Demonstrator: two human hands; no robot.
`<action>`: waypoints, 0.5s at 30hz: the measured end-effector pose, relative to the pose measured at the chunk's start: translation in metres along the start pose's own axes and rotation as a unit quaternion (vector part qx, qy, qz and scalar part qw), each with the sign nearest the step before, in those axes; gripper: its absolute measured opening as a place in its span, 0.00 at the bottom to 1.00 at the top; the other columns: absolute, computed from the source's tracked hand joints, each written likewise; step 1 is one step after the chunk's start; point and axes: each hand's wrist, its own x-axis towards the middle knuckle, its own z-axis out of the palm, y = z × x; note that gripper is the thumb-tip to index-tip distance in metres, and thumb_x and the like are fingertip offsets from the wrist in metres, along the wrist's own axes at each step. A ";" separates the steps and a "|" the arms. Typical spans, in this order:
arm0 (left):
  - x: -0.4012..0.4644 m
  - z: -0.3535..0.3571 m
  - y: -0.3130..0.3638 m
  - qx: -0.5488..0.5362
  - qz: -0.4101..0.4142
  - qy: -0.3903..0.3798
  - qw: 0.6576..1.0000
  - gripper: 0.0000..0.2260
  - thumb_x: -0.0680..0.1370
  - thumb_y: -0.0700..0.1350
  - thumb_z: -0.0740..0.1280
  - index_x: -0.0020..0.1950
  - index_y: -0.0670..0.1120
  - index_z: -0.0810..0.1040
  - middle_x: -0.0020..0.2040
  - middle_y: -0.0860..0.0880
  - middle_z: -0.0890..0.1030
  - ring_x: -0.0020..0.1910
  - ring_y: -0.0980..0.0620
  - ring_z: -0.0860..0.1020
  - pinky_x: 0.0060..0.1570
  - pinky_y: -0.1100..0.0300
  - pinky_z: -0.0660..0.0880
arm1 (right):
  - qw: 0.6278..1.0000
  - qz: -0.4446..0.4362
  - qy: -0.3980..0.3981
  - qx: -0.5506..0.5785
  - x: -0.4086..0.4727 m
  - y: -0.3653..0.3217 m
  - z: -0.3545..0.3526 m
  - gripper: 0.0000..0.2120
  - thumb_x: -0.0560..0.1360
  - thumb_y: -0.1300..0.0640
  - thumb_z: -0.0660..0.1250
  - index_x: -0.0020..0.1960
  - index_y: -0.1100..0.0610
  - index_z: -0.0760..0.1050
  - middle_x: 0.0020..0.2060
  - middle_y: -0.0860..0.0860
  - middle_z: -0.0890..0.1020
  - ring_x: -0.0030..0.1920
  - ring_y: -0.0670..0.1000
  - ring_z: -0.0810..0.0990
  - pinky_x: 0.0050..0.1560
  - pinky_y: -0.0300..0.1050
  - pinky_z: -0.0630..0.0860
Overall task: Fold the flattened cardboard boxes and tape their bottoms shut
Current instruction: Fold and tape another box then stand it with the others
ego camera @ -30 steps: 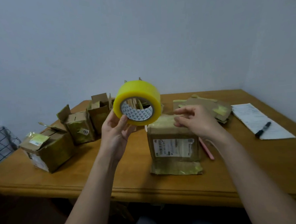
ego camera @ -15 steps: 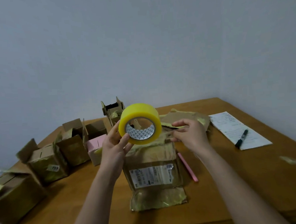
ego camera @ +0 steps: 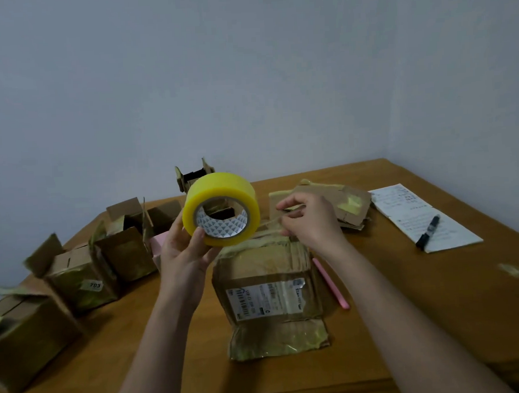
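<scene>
My left hand [ego camera: 184,254] grips a yellow tape roll [ego camera: 221,209] and holds it up above a folded cardboard box [ego camera: 269,289] that stands in the middle of the wooden table [ego camera: 423,308]. The box shows a white shipping label on its near side and a loose flap at its foot. My right hand [ego camera: 310,220] pinches the free end of the tape [ego camera: 270,224], a short strip stretched from the roll over the box's top edge. A stack of flattened boxes [ego camera: 342,201] lies behind my right hand.
Several folded boxes [ego camera: 79,278] stand open along the table's left side, one pink [ego camera: 158,243], and another small box [ego camera: 191,176] at the wall. A pink pen [ego camera: 332,284] lies right of the middle box. A black marker [ego camera: 428,231] rests on a paper sheet [ego camera: 415,215] at far right.
My right hand has taken hold of the tape's end and drawn a short strip off the roll. The camera has tilted and shifted, so the table sits lower in view.
</scene>
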 end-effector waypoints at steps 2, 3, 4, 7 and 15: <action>-0.002 0.000 0.000 0.004 -0.005 -0.001 1.000 0.23 0.74 0.43 0.67 0.70 0.50 0.74 0.58 0.49 0.83 0.59 0.46 0.81 0.44 0.55 0.82 | 1.000 0.016 -0.017 -0.017 0.002 0.003 0.001 0.12 0.74 0.69 0.69 0.45 0.52 0.78 0.47 0.54 0.82 0.34 0.48 0.84 0.34 0.38 0.81; -0.003 0.001 -0.001 0.009 -0.010 -0.002 1.000 0.23 0.75 0.43 0.67 0.70 0.50 0.74 0.60 0.48 0.82 0.60 0.46 0.81 0.45 0.54 0.82 | 0.999 0.024 -0.024 -0.022 0.002 0.005 0.001 0.12 0.74 0.70 0.69 0.45 0.53 0.78 0.49 0.54 0.81 0.35 0.48 0.84 0.34 0.38 0.81; -0.003 0.002 -0.002 0.014 -0.015 -0.001 1.000 0.22 0.77 0.42 0.66 0.71 0.50 0.73 0.61 0.48 0.82 0.61 0.45 0.80 0.47 0.52 0.82 | 0.999 0.031 -0.026 -0.023 0.002 0.007 0.000 0.12 0.73 0.71 0.69 0.46 0.54 0.79 0.50 0.54 0.81 0.36 0.49 0.84 0.34 0.38 0.81; -0.002 0.010 -0.005 0.023 -0.028 0.000 0.999 0.20 0.81 0.37 0.62 0.73 0.51 0.71 0.64 0.47 0.80 0.64 0.46 0.78 0.54 0.47 0.80 | 0.998 0.049 -0.020 -0.020 0.001 0.014 -0.007 0.11 0.73 0.71 0.70 0.47 0.57 0.79 0.51 0.55 0.80 0.41 0.50 0.84 0.32 0.35 0.79; -0.003 0.031 -0.013 0.062 -0.058 -0.026 0.996 0.21 0.81 0.40 0.62 0.73 0.54 0.70 0.67 0.48 0.76 0.66 0.47 0.75 0.55 0.43 0.80 | 0.987 0.114 -0.017 0.113 -0.004 0.028 -0.027 0.12 0.72 0.74 0.69 0.43 0.58 0.79 0.51 0.57 0.78 0.46 0.52 0.81 0.36 0.38 0.80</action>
